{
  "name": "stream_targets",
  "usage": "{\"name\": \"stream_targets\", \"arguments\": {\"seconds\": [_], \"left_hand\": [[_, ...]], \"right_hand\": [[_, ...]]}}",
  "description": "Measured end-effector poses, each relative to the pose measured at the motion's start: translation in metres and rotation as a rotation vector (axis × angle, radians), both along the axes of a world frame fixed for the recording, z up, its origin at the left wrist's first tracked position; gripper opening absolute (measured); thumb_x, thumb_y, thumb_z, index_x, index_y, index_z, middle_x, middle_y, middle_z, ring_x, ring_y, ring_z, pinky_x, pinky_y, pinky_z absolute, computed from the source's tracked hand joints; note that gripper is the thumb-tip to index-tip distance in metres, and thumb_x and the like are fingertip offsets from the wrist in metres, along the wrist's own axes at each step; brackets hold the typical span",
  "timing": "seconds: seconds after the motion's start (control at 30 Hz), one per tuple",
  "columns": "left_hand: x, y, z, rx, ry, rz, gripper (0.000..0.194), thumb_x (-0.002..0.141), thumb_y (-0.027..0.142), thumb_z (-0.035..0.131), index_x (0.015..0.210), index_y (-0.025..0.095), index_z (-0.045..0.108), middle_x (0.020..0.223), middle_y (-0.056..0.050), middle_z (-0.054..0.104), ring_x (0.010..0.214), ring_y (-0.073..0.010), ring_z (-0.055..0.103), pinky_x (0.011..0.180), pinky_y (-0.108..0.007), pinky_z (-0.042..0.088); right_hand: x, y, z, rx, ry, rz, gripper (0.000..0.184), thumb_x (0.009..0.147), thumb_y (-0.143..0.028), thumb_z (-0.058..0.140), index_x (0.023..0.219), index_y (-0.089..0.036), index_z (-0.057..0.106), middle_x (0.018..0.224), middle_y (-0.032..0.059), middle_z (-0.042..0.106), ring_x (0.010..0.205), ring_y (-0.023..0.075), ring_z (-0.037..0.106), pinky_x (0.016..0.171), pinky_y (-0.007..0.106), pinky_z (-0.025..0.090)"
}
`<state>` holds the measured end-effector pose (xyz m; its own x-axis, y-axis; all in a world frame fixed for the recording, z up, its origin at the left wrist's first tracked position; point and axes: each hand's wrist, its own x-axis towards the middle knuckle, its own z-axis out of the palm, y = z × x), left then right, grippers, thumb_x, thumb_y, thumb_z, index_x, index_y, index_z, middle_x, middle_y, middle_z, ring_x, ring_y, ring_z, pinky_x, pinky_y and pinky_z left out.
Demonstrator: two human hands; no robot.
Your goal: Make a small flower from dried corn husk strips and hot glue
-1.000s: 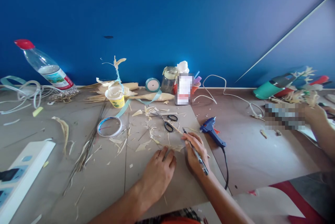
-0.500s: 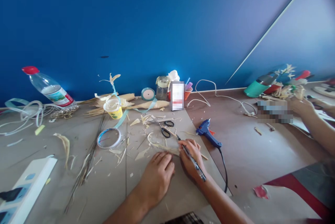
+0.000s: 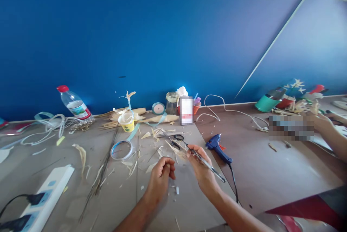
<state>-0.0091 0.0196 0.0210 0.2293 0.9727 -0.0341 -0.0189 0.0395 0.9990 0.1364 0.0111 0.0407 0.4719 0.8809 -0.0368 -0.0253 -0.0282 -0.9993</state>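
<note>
In the head view my right hand (image 3: pixel 202 167) is closed round a pen (image 3: pixel 214 171), which slants across it with its lower end toward my wrist. Pale dried husk strips (image 3: pixel 180 152) lie by its fingertips; whether the fingers touch them I cannot tell. To its left my left hand (image 3: pixel 159 176) is curled, thumb against fingers, above the table; what it may hold is hidden. Just beyond both hands lie black-handled scissors (image 3: pixel 176 145) among husk scraps. Small white bits (image 3: pixel 177 190) are beside my left hand. Right of my right hand rests a blue glue gun (image 3: pixel 219 149).
Left are a tape roll (image 3: pixel 121 150), thin dark stems (image 3: pixel 101 170) and a power strip (image 3: pixel 50 192). Along the blue wall stand a bottle (image 3: pixel 76 103), a yellow cup (image 3: pixel 127 122), a jar (image 3: pixel 171 103) and a blurred upright panel (image 3: pixel 186 111). Another person's hand (image 3: pixel 321 123) works at far right.
My left hand has lifted off the table and curled its fingers. My right hand still holds the pen, now tilted flatter. The view has tipped upward and shifted left.
</note>
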Motion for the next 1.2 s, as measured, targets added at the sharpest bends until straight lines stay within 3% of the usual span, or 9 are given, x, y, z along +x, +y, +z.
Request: {"name": "stream_targets", "arguments": {"seconds": [0.1, 0.27, 0.5, 0.63, 0.77, 0.9, 1.03, 1.2], "left_hand": [[-0.002, 0.006, 0.003, -0.035, -0.101, 0.063, 0.021, 0.077, 0.036, 0.052, 0.086, 0.017, 0.054, 0.06, 0.004, 0.049, 0.051, -0.0094, 0.048, 0.054, -0.023, 0.04], [-0.008, 0.01, 0.012, -0.037, -0.24, 0.158, 0.025, 0.069, 0.037, 0.063, 0.082, 0.017, 0.056, 0.069, 0.002, 0.055, 0.062, -0.0107, 0.052, 0.063, -0.024, 0.044], [-0.014, 0.015, 0.011, -0.051, -0.284, 0.236, 0.022, 0.071, 0.037, 0.062, 0.07, 0.016, 0.055, 0.065, 0.0, 0.056, 0.063, -0.0126, 0.054, 0.066, -0.026, 0.044], [-0.018, 0.021, 0.005, -0.081, -0.268, 0.265, 0.023, 0.074, 0.038, 0.058, 0.069, 0.016, 0.054, 0.064, 0.001, 0.056, 0.06, -0.0124, 0.055, 0.065, -0.027, 0.045], [-0.021, 0.024, 0.001, -0.118, -0.232, 0.275, 0.024, 0.074, 0.038, 0.058, 0.07, 0.015, 0.054, 0.064, 0.0, 0.057, 0.055, -0.0109, 0.054, 0.058, -0.024, 0.042], [-0.024, 0.026, 0.001, -0.1, -0.228, 0.287, 0.024, 0.072, 0.038, 0.061, 0.075, 0.015, 0.056, 0.06, 0.003, 0.054, 0.051, -0.0088, 0.049, 0.054, -0.022, 0.039], [-0.025, 0.028, 0.003, -0.12, -0.219, 0.278, 0.025, 0.072, 0.039, 0.061, 0.075, 0.014, 0.056, 0.06, 0.003, 0.054, 0.049, -0.0078, 0.048, 0.054, -0.021, 0.038], [-0.025, 0.03, 0.004, -0.115, -0.141, 0.298, 0.025, 0.07, 0.039, 0.062, 0.074, 0.015, 0.059, 0.059, 0.003, 0.055, 0.048, -0.0083, 0.047, 0.053, -0.021, 0.038]], "right_hand": [[-0.016, 0.009, 0.002, 0.031, -0.08, 0.014, 0.029, 0.068, -0.034, 0.063, 0.091, -0.018, 0.06, 0.073, 0.0013, 0.062, 0.065, 0.0162, 0.055, 0.061, 0.027, 0.042], [-0.046, 0.022, -0.001, 0.091, -0.199, -0.02, 0.028, 0.073, -0.035, 0.056, 0.095, -0.019, 0.059, 0.086, 0.0045, 0.064, 0.076, 0.0191, 0.058, 0.066, 0.029, 0.045], [-0.075, 0.027, -0.01, 0.102, -0.138, 0.071, 0.028, 0.078, -0.034, 0.051, 0.102, -0.02, 0.055, 0.09, 0.0052, 0.062, 0.078, 0.0191, 0.058, 0.064, 0.028, 0.048], [-0.056, 0.032, -0.014, 0.158, -0.305, 0.152, 0.03, 0.082, -0.032, 0.048, 0.11, -0.019, 0.052, 0.09, 0.0049, 0.06, 0.078, 0.0188, 0.058, 0.068, 0.03, 0.047], [-0.012, 0.038, -0.013, 0.349, -0.902, 0.424, 0.026, 0.081, -0.018, 0.047, 0.105, -0.02, 0.058, 0.089, 0.0067, 0.063, 0.085, 0.0217, 0.057, 0.079, 0.036, 0.041], [0.019, 0.035, -0.01, 0.393, -1.283, 0.66, 0.034, 0.083, -0.011, 0.046, 0.114, -0.018, 0.055, 0.101, 0.0109, 0.063, 0.093, 0.0229, 0.055, 0.081, 0.035, 0.038], [0.021, 0.028, -0.013, 0.344, -1.465, 0.698, 0.038, 0.08, -0.005, 0.046, 0.113, -0.02, 0.057, 0.099, 0.0098, 0.064, 0.091, 0.0223, 0.055, 0.082, 0.034, 0.037], [0.013, 0.022, -0.015, 0.305, -1.484, 0.742, 0.04, 0.08, -0.003, 0.045, 0.114, -0.021, 0.057, 0.092, 0.0085, 0.065, 0.09, 0.0224, 0.056, 0.079, 0.033, 0.037]]}}
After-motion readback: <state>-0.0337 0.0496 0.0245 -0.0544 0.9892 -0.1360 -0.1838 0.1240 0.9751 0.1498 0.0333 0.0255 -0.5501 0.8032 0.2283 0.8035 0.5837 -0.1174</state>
